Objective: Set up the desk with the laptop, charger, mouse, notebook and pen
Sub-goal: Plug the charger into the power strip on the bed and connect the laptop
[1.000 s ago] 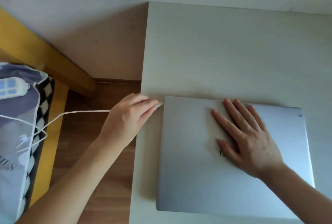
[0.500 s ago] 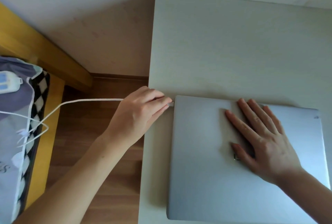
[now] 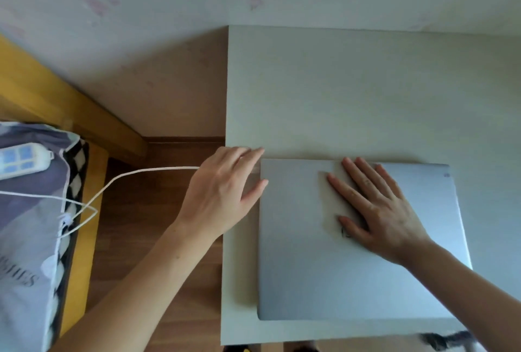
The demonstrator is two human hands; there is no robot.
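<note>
The laptop (image 3: 352,261) lies closed and flat on the desk (image 3: 352,92), near the desk's front-left corner, its lid a smooth silver slab. I judge it stiff, fairly heavy and slippery on top, so it is best steadied with a flat palm and lifted by its side edges rather than by the lid's face. At the laptop's far-left corner the charger cable (image 3: 135,175) meets its left edge; the plug itself is hidden behind the fingers, so I cannot tell whether it is fully seated. The cable is thin, white and limp; it will sag and tug if pulled, so the firm plug end is the place to hold it.

The left hand (image 3: 222,196) sits at that corner, fingers extended and slightly spread, tips touching the laptop's left edge, with the cable passing under the palm; it does not appear to pinch anything. The right hand (image 3: 375,210) lies flat on the lid, fingers straight and fanned, pressing down to keep the laptop from sliding.

Left of the laptop, beyond the desk edge, the cable loops over wooden floor (image 3: 146,238) to a power strip (image 3: 22,159) on a patterned bedcover (image 3: 25,238).
</note>
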